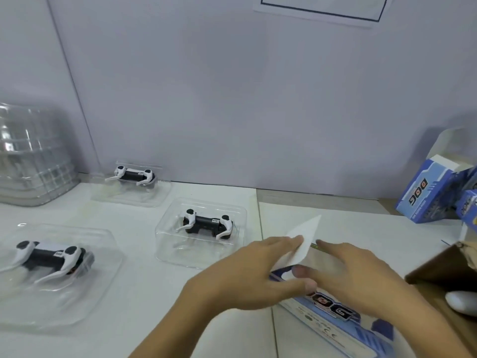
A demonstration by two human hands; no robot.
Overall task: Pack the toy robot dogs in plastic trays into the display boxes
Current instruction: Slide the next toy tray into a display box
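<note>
White tabletop ran up to a plain pale wall, and on it we had three dogs waiting in clear trays: one at the near left, one in the middle, one at the back by the wall. A stack of spare trays stood at the far left. Finished-looking blue boxes leaned at the far right, with a brown carton near our right edge.

We judged the step in hand to be opening a flat box, which lay in front of us at the lower right with its printed face up. No dog was in it yet. Our left hand reached across from the left, its fingers and thumb pinching the white flap and lifting it up off the box. Our right hand lay over the box with fingers stretched out fairly straight, pressing it down; it gripped nothing that we could see. The two hands were close together, thumbs nearly touching over the box's end.

Next, we reckoned, the box needed squaring up into a sleeve with that end held open, and then the middle tray, the nearest one, slid in level so the dog stayed seated.
</note>
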